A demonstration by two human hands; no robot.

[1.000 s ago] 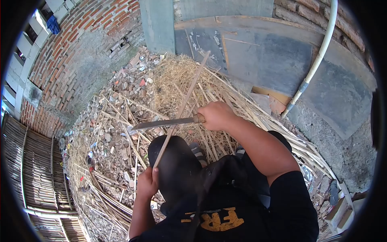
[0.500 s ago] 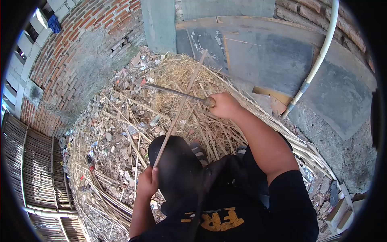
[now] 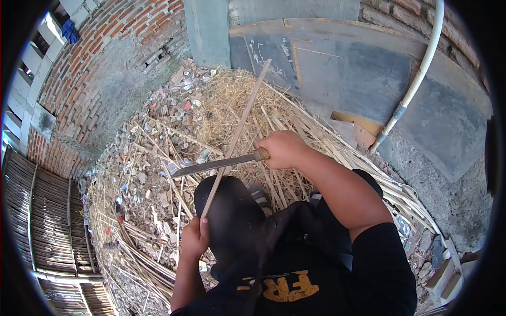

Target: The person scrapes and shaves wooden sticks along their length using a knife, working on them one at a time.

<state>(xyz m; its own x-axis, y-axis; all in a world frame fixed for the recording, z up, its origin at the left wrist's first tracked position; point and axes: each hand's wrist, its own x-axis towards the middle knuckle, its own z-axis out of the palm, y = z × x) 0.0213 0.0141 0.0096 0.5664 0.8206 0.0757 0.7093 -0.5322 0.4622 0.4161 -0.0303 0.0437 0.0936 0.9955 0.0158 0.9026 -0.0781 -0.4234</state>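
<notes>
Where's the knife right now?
In the head view, the knife is mostly left of centre, its handle in the right hand and its blade crossing the long strip just beyond the left knee.

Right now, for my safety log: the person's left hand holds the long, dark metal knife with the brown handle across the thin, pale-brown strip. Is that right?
Not quite: the head view shows the right hand holding the knife across the strip; the left hand holds the strip.
</notes>
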